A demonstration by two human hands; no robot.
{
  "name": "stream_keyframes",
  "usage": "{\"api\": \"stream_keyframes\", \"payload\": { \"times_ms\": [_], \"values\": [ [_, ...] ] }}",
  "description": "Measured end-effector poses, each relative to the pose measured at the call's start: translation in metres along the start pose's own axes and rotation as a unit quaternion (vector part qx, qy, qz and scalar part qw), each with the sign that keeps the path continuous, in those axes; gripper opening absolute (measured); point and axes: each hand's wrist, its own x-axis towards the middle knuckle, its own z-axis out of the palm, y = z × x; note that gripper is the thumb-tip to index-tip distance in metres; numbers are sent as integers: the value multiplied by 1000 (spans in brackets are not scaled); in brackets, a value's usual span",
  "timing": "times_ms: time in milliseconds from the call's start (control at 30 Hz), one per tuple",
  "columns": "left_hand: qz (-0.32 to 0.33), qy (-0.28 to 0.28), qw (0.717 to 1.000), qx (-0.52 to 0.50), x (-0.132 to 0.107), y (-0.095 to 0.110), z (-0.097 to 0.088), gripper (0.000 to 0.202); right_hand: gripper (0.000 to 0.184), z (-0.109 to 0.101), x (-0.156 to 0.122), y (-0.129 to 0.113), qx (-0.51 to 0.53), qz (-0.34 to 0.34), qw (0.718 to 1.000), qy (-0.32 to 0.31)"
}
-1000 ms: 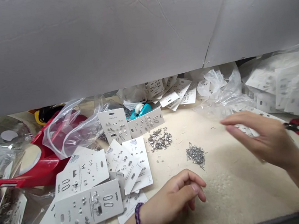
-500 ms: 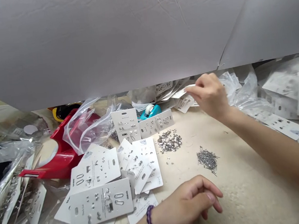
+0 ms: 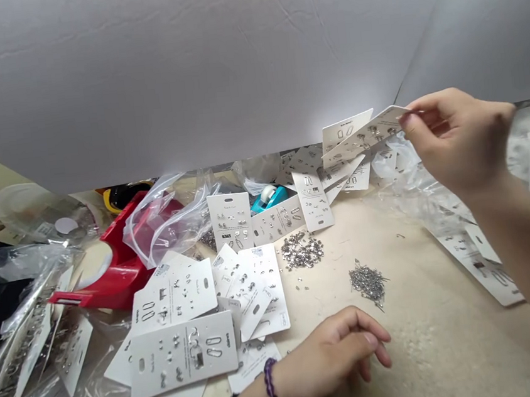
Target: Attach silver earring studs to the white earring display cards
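Observation:
My right hand (image 3: 457, 137) is raised at the upper right, its fingers pinched on a few white jewellery cards (image 3: 362, 131) held in the air above a heap of the same cards (image 3: 312, 174). My left hand (image 3: 338, 352) rests on the beige table near the front edge, fingers loosely curled, holding nothing that I can see; a purple bead bracelet is on that wrist. Two small heaps of silver metal parts lie ahead of it: one (image 3: 302, 249) in the middle, one (image 3: 367, 279) to the right. More filled cards (image 3: 181, 352) are spread at the left.
A red plastic scoop (image 3: 112, 281) with clear bags (image 3: 163, 222) lies at the left. A teal tape dispenser (image 3: 267, 197) stands behind the cards. A grey board (image 3: 185, 68) overhangs the table's back. Bags of cards (image 3: 25, 350) crowd the left edge; more cards (image 3: 490, 269) lie at the right.
My right hand reached to the card heap at the back, took hold of a few cards and lifted them up to the right. My left hand stayed put.

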Motion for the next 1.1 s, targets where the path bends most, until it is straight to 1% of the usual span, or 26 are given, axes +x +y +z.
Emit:
{"api": "stream_keyframes", "payload": {
  "times_ms": [67,133,167,267,333,367,433,500,533,567,600,633,667,700,733,767,800,833,867,900,933,967,1000,1033,1067,1100],
  "values": [
    [7,13,999,-44,2,-1,-2,24,15,-3,-5,-1,77,21,996,32],
    [19,39,993,-106,3,-2,-3,28,11,-3,-11,0,161,39,986,37],
    [27,52,989,-135,3,-2,-4,28,11,-3,-13,2,183,44,982,30],
    [44,62,979,-190,4,-2,-7,28,8,4,-14,8,217,73,972,48],
    [40,56,976,-208,3,-1,-8,26,11,9,-12,11,258,93,957,97],
    [37,55,975,-213,3,-1,-8,25,12,11,-10,11,277,97,948,124],
    [36,55,973,-219,3,0,-7,24,14,12,-10,9,295,91,938,156],
    [42,59,970,-234,3,0,-7,24,13,6,-13,5,302,75,934,175],
    [48,61,966,-246,3,0,-7,27,14,1,-16,2,315,68,930,175],
    [55,58,962,-263,3,1,-7,30,16,-6,-19,-2,338,66,925,160],
    [60,49,956,-282,3,1,-8,35,20,-14,-23,-5,369,70,918,127],
    [62,37,951,-301,4,2,-9,40,23,-22,-27,-9,411,89,906,58],
    [61,22,945,-320,4,2,-10,45,27,-29,-32,-12,459,119,879,-55],
    [57,3,940,-335,4,3,-11,50,27,-34,-37,-15,503,151,834,-172],
    [52,-15,938,-343,5,3,-12,54,26,-36,-43,-17,536,171,776,-285],
    [47,-32,938,-341,5,3,-13,57,24,-35,-48,-20,563,167,717,-376],
    [46,-46,943,-327,4,3,-13,57,23,-31,-53,-22,579,151,671,-439],
    [46,-57,951,-299,4,3,-14,56,21,-24,-58,-24,589,118,633,-488],
    [49,-63,962,-261,4,2,-14,54,20,-16,-62,-26,583,93,623,-513],
    [52,-62,973,-217,4,2,-14,51,18,-6,-65,-29,572,81,627,-522],
    [57,-54,981,-175,4,1,-14,48,17,4,-67,-32,551,66,648,-521],
    [64,-43,988,-137,4,1,-13,44,21,14,-69,-35,513,40,692,-506],
    [76,-32,990,-111,3,0,-12,40,28,23,-70,-37,463,-5,742,-484],
    [92,-27,991,-96,3,0,-11,36,33,31,-70,-40,401,-68,794,-453],
    [108,-27,989,-92,3,0,-10,32,36,39,-70,-41,330,-144,833,-420],
    [123,-35,987,-95,3,-1,-9,29,35,47,-69,-42,263,-215,856,-391]
  ]
}}
